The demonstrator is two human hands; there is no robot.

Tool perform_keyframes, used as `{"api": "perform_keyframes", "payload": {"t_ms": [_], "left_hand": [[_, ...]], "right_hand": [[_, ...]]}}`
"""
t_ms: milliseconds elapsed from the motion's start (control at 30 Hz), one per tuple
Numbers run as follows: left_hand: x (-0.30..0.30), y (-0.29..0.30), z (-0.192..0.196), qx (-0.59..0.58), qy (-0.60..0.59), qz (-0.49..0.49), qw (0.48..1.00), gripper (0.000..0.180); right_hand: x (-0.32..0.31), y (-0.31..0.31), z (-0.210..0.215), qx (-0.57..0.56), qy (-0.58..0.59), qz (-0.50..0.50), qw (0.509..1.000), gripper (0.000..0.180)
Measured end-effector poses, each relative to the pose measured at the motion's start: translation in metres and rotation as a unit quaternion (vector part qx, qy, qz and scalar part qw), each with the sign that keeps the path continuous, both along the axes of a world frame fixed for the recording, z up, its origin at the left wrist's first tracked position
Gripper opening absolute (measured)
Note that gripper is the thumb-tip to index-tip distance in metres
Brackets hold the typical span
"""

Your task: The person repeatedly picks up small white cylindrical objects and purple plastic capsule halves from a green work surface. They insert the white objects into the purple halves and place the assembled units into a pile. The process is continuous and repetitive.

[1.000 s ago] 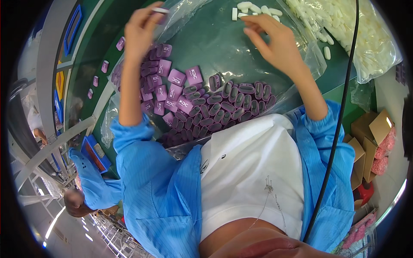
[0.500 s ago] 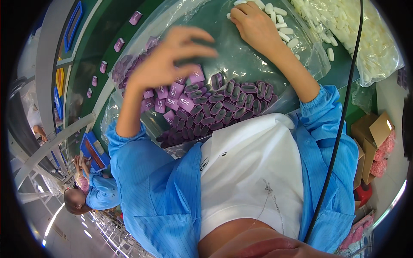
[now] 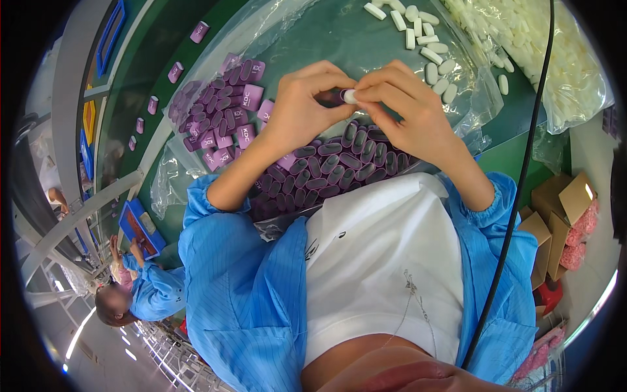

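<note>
Our fingers [image 3: 326,85] pinch together at chest height: the left hand [image 3: 304,104] is closed around a small purple sleeve [image 3: 332,97], and the right hand [image 3: 411,108] presses a white oval piece [image 3: 351,96] into its open end. Below our hands, rows of purple sleeves [image 3: 333,166] lie packed on a clear plastic sheet [image 3: 313,32], with a looser heap [image 3: 219,114] to the left. White pieces [image 3: 424,46] remain beyond, and a full bag [image 3: 555,59], so much seems left.
</note>
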State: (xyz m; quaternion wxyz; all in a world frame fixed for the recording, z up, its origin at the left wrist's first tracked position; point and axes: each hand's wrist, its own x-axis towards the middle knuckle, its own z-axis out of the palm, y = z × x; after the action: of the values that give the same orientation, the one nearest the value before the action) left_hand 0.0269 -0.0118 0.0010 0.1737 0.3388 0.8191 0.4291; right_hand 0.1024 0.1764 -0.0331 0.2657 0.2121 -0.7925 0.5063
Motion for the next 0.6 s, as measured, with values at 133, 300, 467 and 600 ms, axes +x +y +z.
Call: {"api": "perform_keyframes", "payload": {"t_ms": [133,300,467,600], "left_hand": [[0.006,0.004,0.001,-0.006,0.042,0.004,0.999,0.03],[0.008,0.009,0.002,-0.013,0.045,-0.003,0.999,0.027],[0.009,0.009,0.004,0.053,-0.093,0.015,0.994,0.027],[0.007,0.008,-0.004,0.152,-0.204,0.019,0.967,0.029]], "right_hand": [[0.005,0.002,0.0,0.033,0.032,-0.03,0.999,0.027],[0.004,-0.004,-0.006,0.02,0.07,-0.047,0.996,0.028],[0.002,0.015,-0.002,-0.003,0.045,0.018,0.999,0.025],[0.006,0.021,0.0,-0.043,0.01,0.019,0.999,0.018]]}}
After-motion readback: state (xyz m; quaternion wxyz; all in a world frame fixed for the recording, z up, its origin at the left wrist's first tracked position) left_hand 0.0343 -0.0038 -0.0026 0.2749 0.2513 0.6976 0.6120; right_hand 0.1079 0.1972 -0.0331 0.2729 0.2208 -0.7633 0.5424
